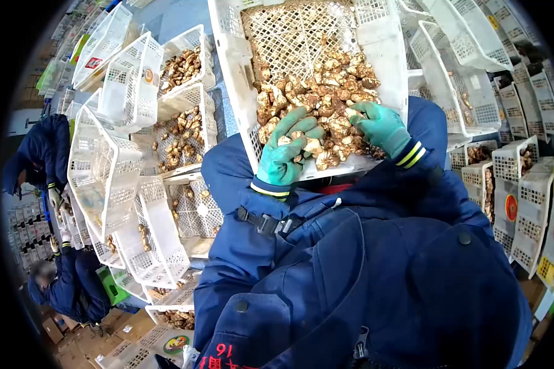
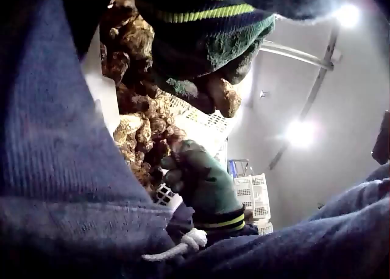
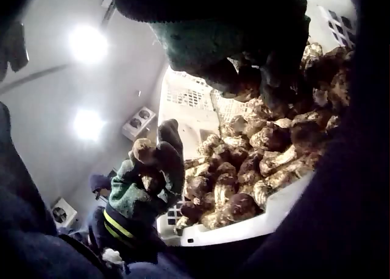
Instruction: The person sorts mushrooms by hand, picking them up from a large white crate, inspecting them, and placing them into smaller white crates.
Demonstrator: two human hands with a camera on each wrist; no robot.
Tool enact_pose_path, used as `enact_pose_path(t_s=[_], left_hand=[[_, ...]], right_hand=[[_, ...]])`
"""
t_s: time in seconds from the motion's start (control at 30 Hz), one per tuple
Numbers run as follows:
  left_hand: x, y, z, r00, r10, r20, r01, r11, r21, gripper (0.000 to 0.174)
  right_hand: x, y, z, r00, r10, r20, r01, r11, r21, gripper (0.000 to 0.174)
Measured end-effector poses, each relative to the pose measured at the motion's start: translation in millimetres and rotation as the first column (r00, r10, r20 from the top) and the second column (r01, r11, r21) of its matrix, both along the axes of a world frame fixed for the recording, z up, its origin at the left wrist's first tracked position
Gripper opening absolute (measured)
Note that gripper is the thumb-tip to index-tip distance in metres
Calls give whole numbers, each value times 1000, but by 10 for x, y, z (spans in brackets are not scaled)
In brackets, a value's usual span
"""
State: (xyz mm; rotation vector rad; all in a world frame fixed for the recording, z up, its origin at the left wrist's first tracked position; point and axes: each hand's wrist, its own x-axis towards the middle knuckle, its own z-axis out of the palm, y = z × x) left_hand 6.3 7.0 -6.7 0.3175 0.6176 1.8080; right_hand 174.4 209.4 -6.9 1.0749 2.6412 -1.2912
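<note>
A white plastic crate stands in front of the person's lap, its near half piled with brown and cream mushrooms. The left hand, in a green glove, is over the crate's near left part. Its curled fingers hold mushrooms, one showing near the fingertips and a second lower in the palm. At the pile's right side, the green-gloved right hand pinches a mushroom between thumb and fingers. That mushroom is partly hidden by the glove.
On the left, white crates hold more mushrooms, and several other crates lean there. More crates stand on the right. Two other people in dark blue jackets work at the far left.
</note>
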Motion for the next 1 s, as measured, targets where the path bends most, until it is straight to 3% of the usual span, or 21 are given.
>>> enact_pose_path(t_s=[0.03,0.07,0.1,0.17,0.3,0.33,0.4,0.5,0.53,0.57,0.6,0.7,0.8,0.83,0.87,0.93,1.0], left_hand=[[-4,-4,16,999,3,-44,-3,1000,-8,63],[-14,-3,64,996,2,-87,-3,1000,-16,63],[-16,3,125,991,2,-131,-5,1000,-24,63],[-3,-14,261,991,26,-130,-31,999,-39,64],[-19,-10,409,979,54,-197,-62,997,-36,63],[3,-27,498,966,69,-249,-88,994,-64,62],[1,-32,521,929,93,-358,-121,991,-55,58],[53,22,544,764,145,-629,-193,981,-8,57],[55,54,519,746,151,-649,-207,978,-11,59],[98,28,554,851,131,-508,-171,985,-32,57],[95,34,561,825,127,-551,-180,983,-42,57],[38,10,563,659,85,-747,-201,977,-66,55],[2,-26,551,464,60,-884,-236,970,-58,54],[1,-31,550,404,56,-913,-246,968,-49,54],[17,-19,572,466,73,-881,-235,971,-44,51],[32,-20,530,482,67,-874,-242,969,-59,51],[23,-25,464,563,55,-825,-223,971,-88,50]], right_hand=[[-14,-54,245,997,-56,-57,38,959,-280,47],[-29,-106,489,987,-146,-73,86,843,-531,51],[17,-173,482,926,-295,-237,31,683,-730,39],[41,-252,524,902,-353,-249,-30,525,-851,39],[32,-479,568,917,-306,-256,-180,254,-950,15],[24,-554,556,889,-247,-387,-258,428,-866,14],[-7,-616,561,825,-124,-551,-349,655,-670,13],[-58,-624,584,762,-58,-645,-364,786,-501,12],[-71,-629,585,750,-90,-655,-342,795,-501,12],[-76,-631,595,749,-167,-641,-327,749,-577,13],[-82,-632,605,745,-244,-621,-312,696,-647,13],[-101,-629,687,772,-520,-367,-287,230,-930,14],[-102,-619,665,793,-502,-345,-239,265,-934,14],[-91,-601,575,783,-416,-462,-262,453,-852,14],[-79,-573,422,770,-308,-558,-282,621,-732,14],[-120,-587,512,776,-343,-529,-263,586,-766,15],[-115,-598,685,798,-560,-222,-182,126,-975,17]])
